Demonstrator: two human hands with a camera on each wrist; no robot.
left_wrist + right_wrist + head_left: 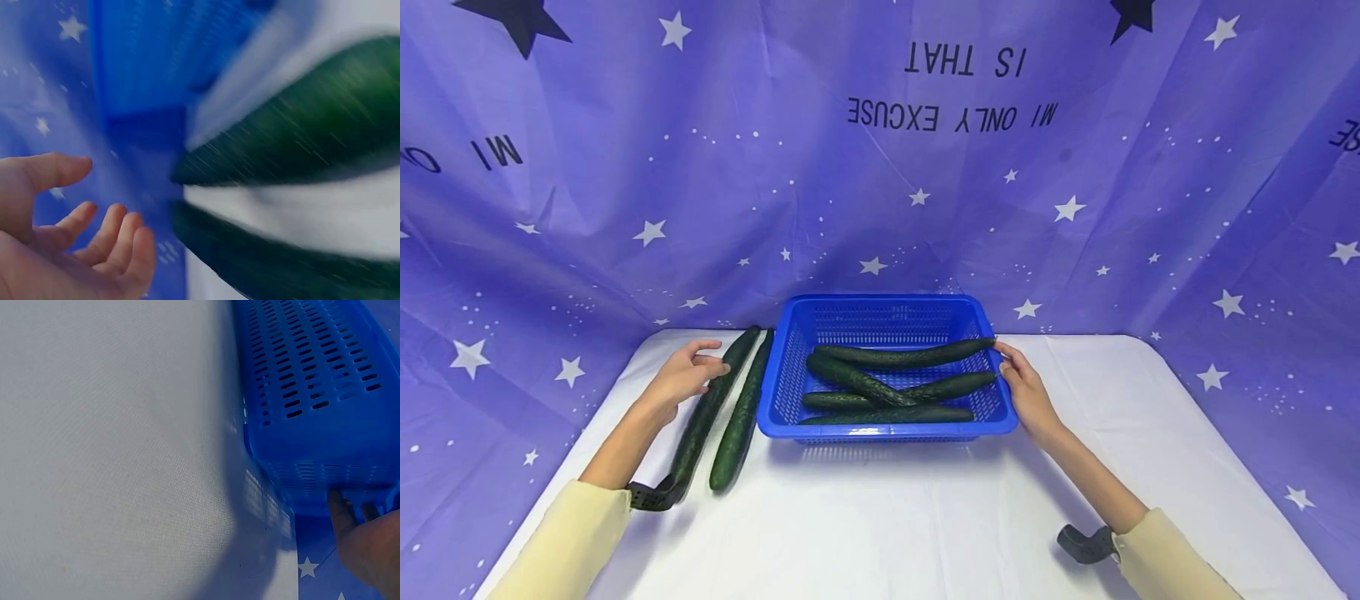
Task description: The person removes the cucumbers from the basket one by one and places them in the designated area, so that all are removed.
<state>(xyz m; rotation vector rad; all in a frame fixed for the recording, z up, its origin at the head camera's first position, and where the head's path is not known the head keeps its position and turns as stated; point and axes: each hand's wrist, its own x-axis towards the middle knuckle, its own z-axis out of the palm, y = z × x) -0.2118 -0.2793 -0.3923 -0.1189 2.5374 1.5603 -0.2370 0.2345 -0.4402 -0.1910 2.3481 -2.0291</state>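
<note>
A blue plastic basket (887,431) with perforated walls stands on the table and holds several dark green cucumbers (904,357). My right hand (1028,398) grips the basket's right rim; in the right wrist view part of that hand (372,547) shows at the basket's end wall. Two long cucumbers lie side by side left of the basket: an inner cucumber (739,433) and an outer cucumber (700,425). Above the outer one is my left hand (685,375), fingers loosely bent and holding nothing. The left wrist view shows this hand (81,250) apart from both cucumbers (300,119).
A white cloth covers the table (880,525). Behind it and at both sides hangs a purple curtain (880,208) with stars and lettering. Black wrist mounts sit at both sleeves, the left mount (655,495) close to the outer cucumber's near end.
</note>
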